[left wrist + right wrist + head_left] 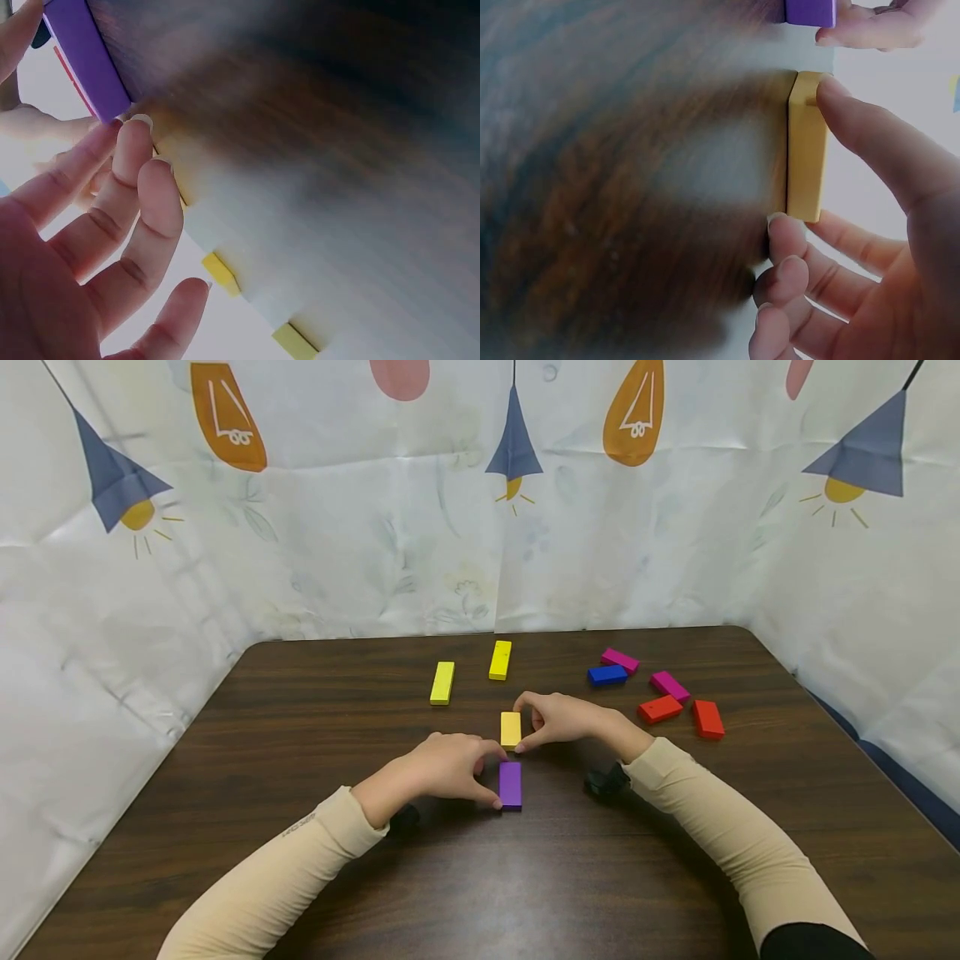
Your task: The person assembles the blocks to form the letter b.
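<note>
My left hand [453,766] pinches a purple block [510,786] lengthwise, thumb at its near end and index finger at its far end. The other left fingers curve loosely beside the purple block [86,56] in the left wrist view. Just beyond it, a golden-yellow block [510,731] lies in line on the table. My right hand [566,720] holds that one between thumb and index finger, at its two short ends. The right wrist view shows the golden block [807,150] upright against the tabletop. A small gap separates the two blocks.
Two bright yellow blocks, one left [442,683] and one right [500,660], lie farther back. To the right are a blue block [607,675], two magenta blocks [670,686] and two red blocks [708,719]. A patterned curtain [465,552] borders the dark wooden table [337,693].
</note>
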